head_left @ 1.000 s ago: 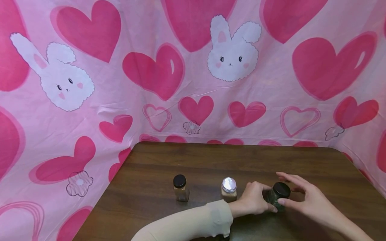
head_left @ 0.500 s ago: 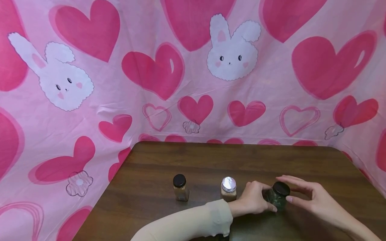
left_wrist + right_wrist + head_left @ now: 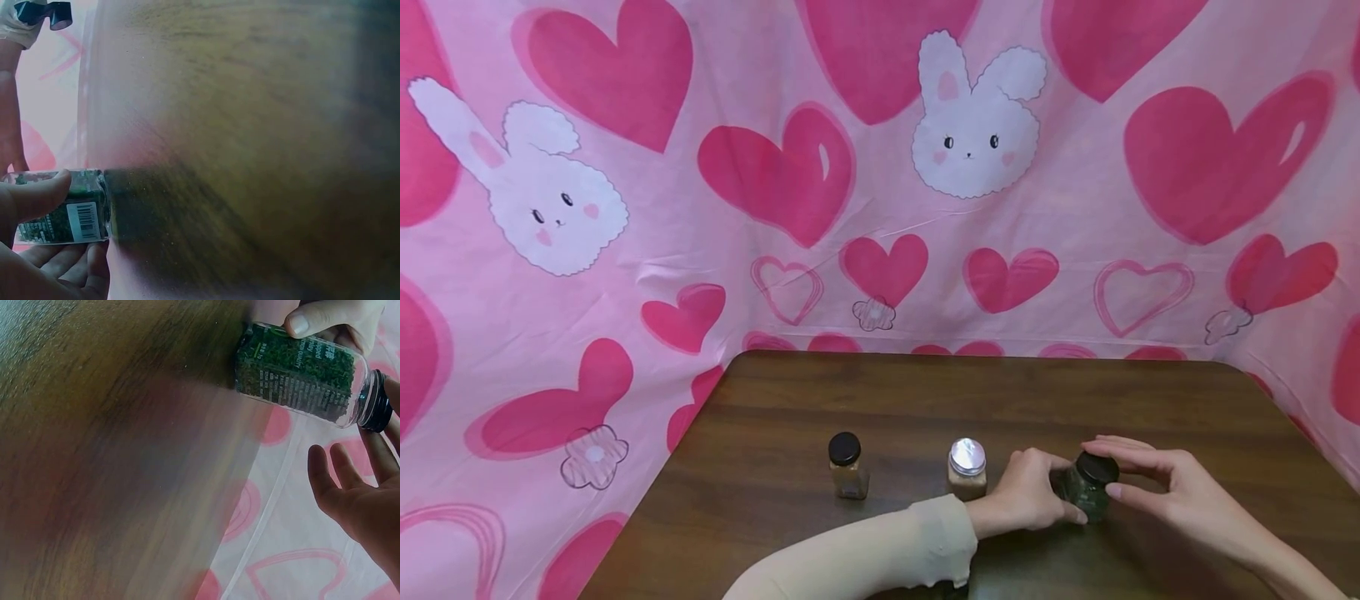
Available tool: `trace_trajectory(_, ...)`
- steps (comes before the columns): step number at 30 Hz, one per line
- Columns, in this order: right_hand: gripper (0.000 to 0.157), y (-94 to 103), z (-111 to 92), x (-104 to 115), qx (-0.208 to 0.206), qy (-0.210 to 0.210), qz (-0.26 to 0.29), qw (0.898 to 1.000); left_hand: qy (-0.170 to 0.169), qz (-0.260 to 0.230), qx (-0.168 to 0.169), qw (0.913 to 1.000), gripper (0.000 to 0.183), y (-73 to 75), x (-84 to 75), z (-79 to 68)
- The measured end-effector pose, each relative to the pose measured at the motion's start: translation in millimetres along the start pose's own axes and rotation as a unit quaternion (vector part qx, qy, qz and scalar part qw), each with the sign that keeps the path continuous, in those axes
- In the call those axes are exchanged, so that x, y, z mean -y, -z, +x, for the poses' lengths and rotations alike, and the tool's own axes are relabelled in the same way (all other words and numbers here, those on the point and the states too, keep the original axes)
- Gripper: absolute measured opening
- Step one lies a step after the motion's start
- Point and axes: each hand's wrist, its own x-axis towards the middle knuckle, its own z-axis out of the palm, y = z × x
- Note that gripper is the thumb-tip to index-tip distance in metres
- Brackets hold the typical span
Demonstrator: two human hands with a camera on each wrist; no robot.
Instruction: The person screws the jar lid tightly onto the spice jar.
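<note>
In the head view my left hand (image 3: 1026,492) grips the body of a clear spice jar (image 3: 1087,497) filled with dried green herbs. The jar stands on the table at the right, with a black screw lid (image 3: 1097,467) on it. My right hand (image 3: 1183,492) holds the lid between thumb and fingers. The right wrist view shows the jar's printed side (image 3: 294,372) and the thumb and a finger on the lid (image 3: 377,403), the other fingers free. A barcode label (image 3: 84,220) faces the left wrist camera, beside the left thumb.
A black-capped jar (image 3: 848,475) of brown spice stands at the left. Close to my left wrist is a silver-capped jar (image 3: 967,458), its lower part hidden by the arm. A dark object shows below the sleeve (image 3: 880,542). Pink heart-print cloth (image 3: 970,208) surrounds the wooden table (image 3: 925,392).
My right thumb has moved off the jar's front to the right side of the lid, and the fingers have shifted around the lid. The left hand keeps its grip on the jar.
</note>
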Motion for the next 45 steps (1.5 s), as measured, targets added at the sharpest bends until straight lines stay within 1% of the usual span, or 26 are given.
trace_trajectory(9,0.045,-2.3,-1,-1,-0.013,0.007,-0.017,1.000,-0.003,0.002,0.005,1.0000,0.056,0.4,-1.0,-1.0)
trace_trajectory(14,0.046,-1.7,-1,-1,-0.027,0.009,-0.048,0.998,0.001,-0.007,0.006,1.0000,0.054,0.8,-2.3,-0.8)
trace_trajectory(16,0.046,-1.8,-1,0,-0.035,0.006,-0.064,0.997,0.003,-0.009,0.008,0.9999,0.053,0.8,-2.6,-0.7)
trace_trajectory(21,0.047,-3.7,-2,1,-0.045,-0.009,-0.083,0.995,0.004,-0.014,0.011,0.9998,0.053,0.8,-2.6,-0.4)
trace_trajectory(26,0.048,-5.1,-2,2,-0.055,-0.012,-0.101,0.993,0.001,-0.014,0.012,0.9998,0.052,1.2,-2.7,-0.4)
trace_trajectory(36,0.049,-8.1,-2,2,-0.072,-0.020,-0.123,0.990,0.001,-0.005,0.009,0.9999,0.052,1.0,-2.1,-0.7)
trace_trajectory(45,0.050,-10.4,0,4,-0.077,-0.013,-0.138,0.987,-0.002,-0.003,0.005,1.0000,0.051,0.7,-2.3,-1.3)
